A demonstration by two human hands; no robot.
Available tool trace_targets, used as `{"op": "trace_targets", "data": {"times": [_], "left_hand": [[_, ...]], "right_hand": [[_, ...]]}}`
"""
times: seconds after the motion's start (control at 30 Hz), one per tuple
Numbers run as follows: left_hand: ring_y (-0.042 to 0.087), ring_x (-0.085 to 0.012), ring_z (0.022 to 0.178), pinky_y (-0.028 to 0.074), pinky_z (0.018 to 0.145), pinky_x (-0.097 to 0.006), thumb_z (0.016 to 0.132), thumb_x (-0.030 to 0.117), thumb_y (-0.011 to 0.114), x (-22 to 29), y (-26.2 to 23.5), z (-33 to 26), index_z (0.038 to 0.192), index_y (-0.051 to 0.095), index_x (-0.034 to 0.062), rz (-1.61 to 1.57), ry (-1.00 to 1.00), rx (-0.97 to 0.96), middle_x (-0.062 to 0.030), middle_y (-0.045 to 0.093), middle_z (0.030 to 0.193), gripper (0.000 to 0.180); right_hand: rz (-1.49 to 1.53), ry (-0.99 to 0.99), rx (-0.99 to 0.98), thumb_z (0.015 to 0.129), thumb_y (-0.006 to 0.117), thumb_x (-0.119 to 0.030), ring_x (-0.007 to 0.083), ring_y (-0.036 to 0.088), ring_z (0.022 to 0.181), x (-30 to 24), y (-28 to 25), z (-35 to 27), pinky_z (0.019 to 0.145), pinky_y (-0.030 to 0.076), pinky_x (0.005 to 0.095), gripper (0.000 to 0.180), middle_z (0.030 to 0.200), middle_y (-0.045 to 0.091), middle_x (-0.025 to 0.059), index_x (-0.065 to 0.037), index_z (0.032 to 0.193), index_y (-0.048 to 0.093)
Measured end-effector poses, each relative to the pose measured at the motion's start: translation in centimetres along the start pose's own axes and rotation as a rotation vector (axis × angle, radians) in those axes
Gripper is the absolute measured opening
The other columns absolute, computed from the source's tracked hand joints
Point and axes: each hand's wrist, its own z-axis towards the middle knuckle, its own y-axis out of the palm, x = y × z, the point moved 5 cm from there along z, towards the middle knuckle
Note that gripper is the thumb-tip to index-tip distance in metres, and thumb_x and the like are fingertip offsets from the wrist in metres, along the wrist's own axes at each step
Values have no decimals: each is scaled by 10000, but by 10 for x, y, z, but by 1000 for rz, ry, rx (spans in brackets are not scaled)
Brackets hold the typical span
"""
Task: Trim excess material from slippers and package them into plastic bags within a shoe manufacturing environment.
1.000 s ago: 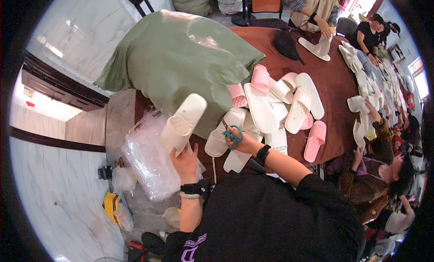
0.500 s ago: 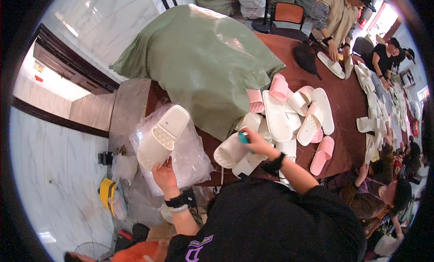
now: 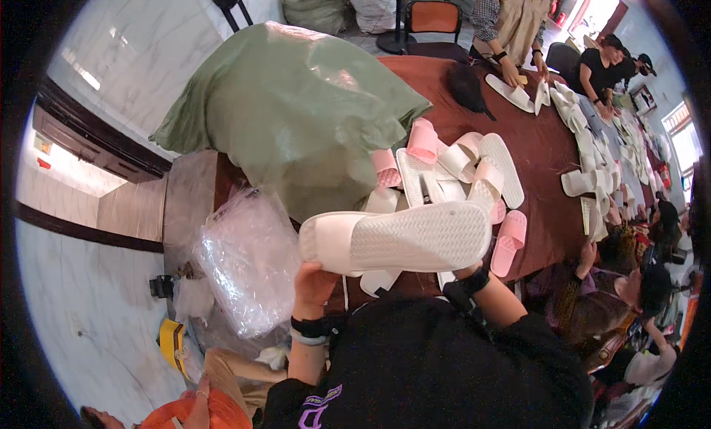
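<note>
A white slide sandal (image 3: 422,240) is held up level in front of me, its patterned sole turned toward me. My left hand (image 3: 315,282) is closed on the sandal's left end, near the smooth part. Behind its right end is my right hand (image 3: 466,270), mostly covered by the sandal, so its fingers do not show. Past the held sandal lies a loose pile of slides on the brown table: a white slide (image 3: 503,170), a pink slide (image 3: 423,140) and several others. One more pink slide (image 3: 509,242) lies apart at the pile's right.
A large green sack (image 3: 296,110) covers the table's far left. Clear plastic bags (image 3: 248,258) lie left of my left hand. A black cap (image 3: 468,88) rests on the brown tabletop (image 3: 552,207). Across the table a person (image 3: 511,29) handles white slides. Other people sit at right.
The white slide in my left hand has swung right and turned sole toward me. My right hand, earlier holding something teal at another white slide, is now behind the raised one.
</note>
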Motion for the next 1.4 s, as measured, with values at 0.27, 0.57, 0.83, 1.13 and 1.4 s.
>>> {"op": "trace_targets", "data": {"times": [0.27, 0.57, 0.83, 1.13, 1.4], "left_hand": [[455, -324, 1190, 407, 956, -489, 755, 229, 563, -36, 45, 12, 1341, 358, 50, -21, -172, -79, -158, 454, 1309, 647], [412, -339, 1226, 363, 1000, -477, 726, 279, 566, -58, 53, 34, 1363, 323, 46, -8, -180, 6, -169, 429, 1330, 721], [503, -362, 1130, 459, 903, -495, 727, 285, 580, -65, 29, 47, 1347, 314, -6, 385, -314, -95, -189, 454, 1292, 735], [516, -329, 1112, 442, 926, -443, 882, 152, 567, -129, 132, 89, 1294, 333, 19, 586, -374, -282, -206, 477, 1245, 492], [594, -236, 959, 478, 855, -344, 888, 102, 561, -159, 137, 112, 1175, 456, -13, 756, -456, -135, -172, 590, 1081, 327]], "right_hand": [[-427, -169, 114, 953, 416, -341, 226, 569, 1058, 0, -11, -7, 781, 498, 317, 434, 1228, 544, 127, -49, 1274, 410], [-850, -118, 3, 955, 419, -361, 208, 579, 1043, -23, 2, -29, 695, 479, 260, 452, 1216, 556, 123, -42, 1275, 395], [-1072, 65, 76, 854, 638, -316, 163, 568, 1015, -69, -2, -87, 867, 440, 291, 566, 1139, 580, 90, -5, 1278, 428], [-283, -166, 361, 784, 676, -200, 194, 561, 1067, -154, -76, -110, 912, 456, 350, 562, 1191, 561, 96, -22, 1266, 448], [-259, -892, 550, 822, 672, -180, 171, 582, 935, -414, -129, -127, 699, 478, 283, 405, 1062, 604, 69, -74, 1176, 505]]}}
